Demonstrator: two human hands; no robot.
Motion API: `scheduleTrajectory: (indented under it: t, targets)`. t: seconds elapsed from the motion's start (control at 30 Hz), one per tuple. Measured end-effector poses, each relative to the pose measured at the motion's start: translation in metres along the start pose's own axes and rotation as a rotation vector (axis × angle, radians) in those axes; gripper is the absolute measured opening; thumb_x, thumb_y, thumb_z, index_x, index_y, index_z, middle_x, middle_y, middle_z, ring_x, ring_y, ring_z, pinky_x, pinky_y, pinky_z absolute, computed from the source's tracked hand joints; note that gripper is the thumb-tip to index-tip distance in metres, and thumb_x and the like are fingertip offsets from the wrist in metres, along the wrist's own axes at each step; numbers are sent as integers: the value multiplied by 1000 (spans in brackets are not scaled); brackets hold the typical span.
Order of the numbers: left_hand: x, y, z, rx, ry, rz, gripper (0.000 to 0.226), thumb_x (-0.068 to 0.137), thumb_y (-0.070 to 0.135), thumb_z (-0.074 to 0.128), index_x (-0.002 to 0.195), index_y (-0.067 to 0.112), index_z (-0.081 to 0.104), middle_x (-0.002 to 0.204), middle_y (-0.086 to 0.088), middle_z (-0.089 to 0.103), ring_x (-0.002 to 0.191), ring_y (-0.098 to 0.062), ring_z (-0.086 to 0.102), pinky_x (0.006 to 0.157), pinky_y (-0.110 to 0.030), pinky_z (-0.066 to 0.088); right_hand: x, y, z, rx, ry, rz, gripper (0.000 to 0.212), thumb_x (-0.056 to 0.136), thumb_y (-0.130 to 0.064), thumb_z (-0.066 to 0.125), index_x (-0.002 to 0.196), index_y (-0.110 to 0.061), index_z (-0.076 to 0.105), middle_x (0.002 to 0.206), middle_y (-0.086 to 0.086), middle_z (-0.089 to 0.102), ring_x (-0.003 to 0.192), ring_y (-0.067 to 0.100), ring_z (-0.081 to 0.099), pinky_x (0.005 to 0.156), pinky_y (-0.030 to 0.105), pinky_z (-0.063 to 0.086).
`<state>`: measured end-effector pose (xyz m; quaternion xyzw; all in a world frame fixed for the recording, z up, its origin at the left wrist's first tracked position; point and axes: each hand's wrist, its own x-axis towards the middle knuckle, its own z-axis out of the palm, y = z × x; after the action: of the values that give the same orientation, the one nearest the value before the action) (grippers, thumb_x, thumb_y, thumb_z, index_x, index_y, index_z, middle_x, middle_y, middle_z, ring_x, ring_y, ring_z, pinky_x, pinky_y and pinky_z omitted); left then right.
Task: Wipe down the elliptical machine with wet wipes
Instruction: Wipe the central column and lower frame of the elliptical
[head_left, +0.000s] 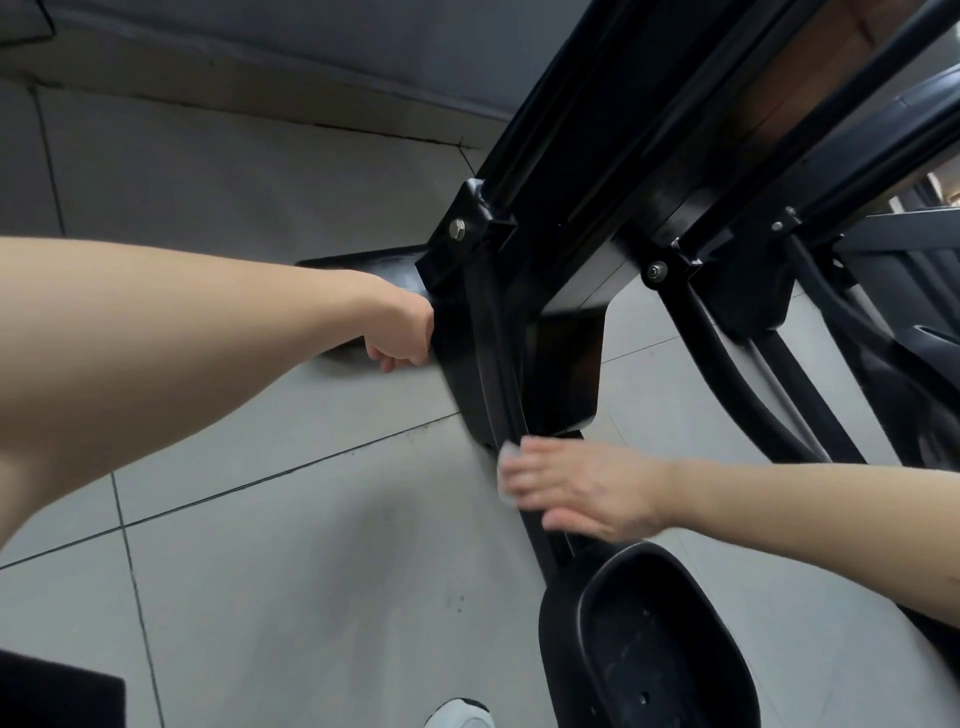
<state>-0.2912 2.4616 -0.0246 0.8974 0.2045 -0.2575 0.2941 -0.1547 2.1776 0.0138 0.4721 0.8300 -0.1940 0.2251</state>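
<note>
Down near the floor, our left hand (402, 332) reaches in from the left and grips the elliptical machine (566, 171) at the edge of its black base bar (358, 267), fingers curled under that edge. A hex bolt (457, 228) sits in the bracket just above the hand, and a second bolt (655, 270) shows to the right on the neighbouring joint. Our right hand (582, 486) comes in from the right and lies flat on the sloping black rail (491, 364) that runs from the bracket down toward us. Its fingers are straight and close together, wrapped round nothing, and they press the wet wipe (509, 454) against the rail. We see the wipe only as a pale, blurred sliver under and past the fingertips, so we cannot tell how it is folded. The thumb lies lower, along the rail's near side. Just below that hand the rail meets the oval foot pedal (654, 654), black with a raised rim. Grey floor tiles (270, 582) with dark grout lines lie under the machine. At the bottom edge the toe of a white shoe (460, 714) shows, and a dark shape (52, 691) fills the lower left corner; we cannot tell what it is.
</note>
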Motion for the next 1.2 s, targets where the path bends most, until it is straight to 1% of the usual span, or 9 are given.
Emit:
scheduleTrajectory:
  t: [0.2, 0.33, 0.5, 0.6, 0.7, 0.8, 0.9, 1.13, 1.2]
  targets:
    - [1, -3, -2, 26, 0, 1, 21, 94, 19, 50, 93, 7, 68, 76, -3, 74, 60, -21, 59, 53, -25, 45, 25, 8, -9, -218, -173, -183, 53, 111, -37, 24, 108, -23, 74, 114, -10, 70, 132, 16, 50, 128, 46, 0]
    - [2, 0, 0, 42, -2, -9, 26, 95, 19, 51, 100, 4, 71, 83, -5, 78, 63, -21, 60, 54, -24, 46, 70, 37, -35, -466, 17, 77, 54, 108, -42, 30, 102, -16, 76, 105, -1, 71, 131, 27, 51, 128, 49, 0]
    - [0, 1, 1, 55, -4, -8, 29, 95, 17, 49, 104, 3, 72, 79, -3, 75, 61, -20, 60, 52, -23, 45, 48, 7, 1, -249, -115, -122, 57, 109, -43, 33, 83, -15, 75, 84, -2, 71, 102, 21, 65, 127, 47, 11]
    - [0, 1, 0, 61, -10, -11, 29, 94, 17, 49, 106, 4, 73, 84, -4, 77, 59, -18, 60, 50, -22, 45, 20, -10, 16, -15, -215, -211, 51, 111, -40, 31, 91, -17, 73, 91, -5, 70, 110, 18, 61, 127, 45, 10]
    - [4, 1, 1, 63, -8, -19, 30, 96, 17, 49, 110, 6, 72, 86, -5, 78, 58, -17, 60, 50, -21, 45, 8, -4, 9, -84, -220, -212, 51, 112, -40, 26, 122, -19, 70, 129, -3, 67, 143, 19, 41, 128, 44, 3]
    - [9, 2, 1, 53, -7, -19, 30, 96, 17, 49, 110, 5, 72, 85, -5, 77, 55, -17, 59, 49, -21, 45, -8, 6, -2, -167, -107, 16, 60, 111, -45, 26, 160, -12, 32, 169, 8, 21, 159, 22, 0, 128, 42, -5]
    - [12, 1, 0, 63, -4, -17, 29, 95, 16, 49, 106, 4, 72, 89, -6, 79, 51, -15, 56, 45, -17, 42, -1, 4, -3, -104, 23, 283, 69, 111, -44, 26, 163, -7, 2, 171, 11, -11, 156, 25, -22, 129, 41, -5]
    - [22, 1, 2, 52, -19, 9, 23, 94, 15, 50, 94, 5, 70, 76, -6, 74, 53, -18, 60, 51, -23, 47, 87, 0, -38, 564, 508, 737, 82, 108, -19, 45, 160, -5, -17, 168, 6, -26, 155, 16, -23, 127, 28, -2]
    - [22, 2, 4, 31, -29, 7, 25, 94, 14, 49, 100, 2, 70, 79, -8, 74, 54, -19, 60, 51, -23, 47, 85, -20, -35, 688, 531, 836, 83, 106, -19, 45, 160, -10, -18, 171, 5, -12, 158, 19, -2, 121, 22, 13]
